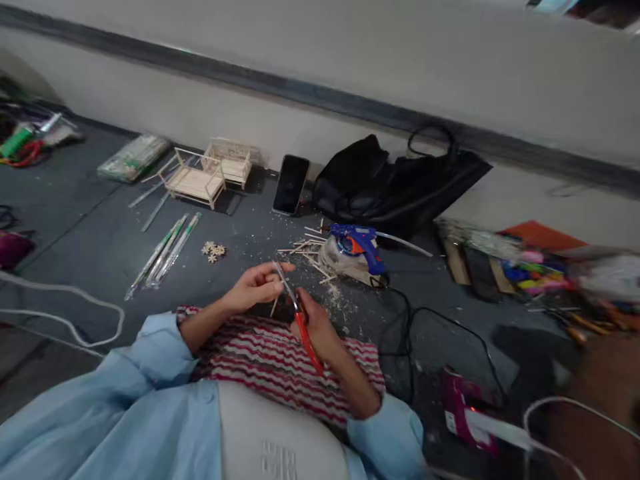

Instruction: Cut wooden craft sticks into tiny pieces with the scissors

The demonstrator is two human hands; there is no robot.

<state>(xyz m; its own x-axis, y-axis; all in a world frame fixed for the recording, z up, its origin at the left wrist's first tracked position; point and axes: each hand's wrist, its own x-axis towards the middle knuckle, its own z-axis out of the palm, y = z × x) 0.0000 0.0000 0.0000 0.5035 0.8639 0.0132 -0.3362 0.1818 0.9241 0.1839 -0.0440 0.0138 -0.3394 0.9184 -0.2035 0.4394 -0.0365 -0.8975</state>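
Note:
My right hand (317,330) is closed around a red-handled tool with slim metal jaws (306,340); whether it is scissors or long-nose pliers I cannot tell. Its jaws point up and left, reaching the fingertips of my left hand (255,287). Thumb and fingers of that hand are pinched together, and a thin wooden stick (274,307) shows just below them. Ahead of my hands, a blue glue gun (357,241) rests on a round, clear-looking holder (333,257). Several cut wooden sticks (300,248) and pale crumbs lie around it. A striped red cloth (260,350) covers my lap.
Small stick-built furniture models (195,181) stand by the wall, near a phone (291,185) and a black bag (395,187). Wrapped sticks (165,257) and wooden flower shapes (214,251) lie to the left. A black cord (450,317) runs right, toward a purple box (463,410).

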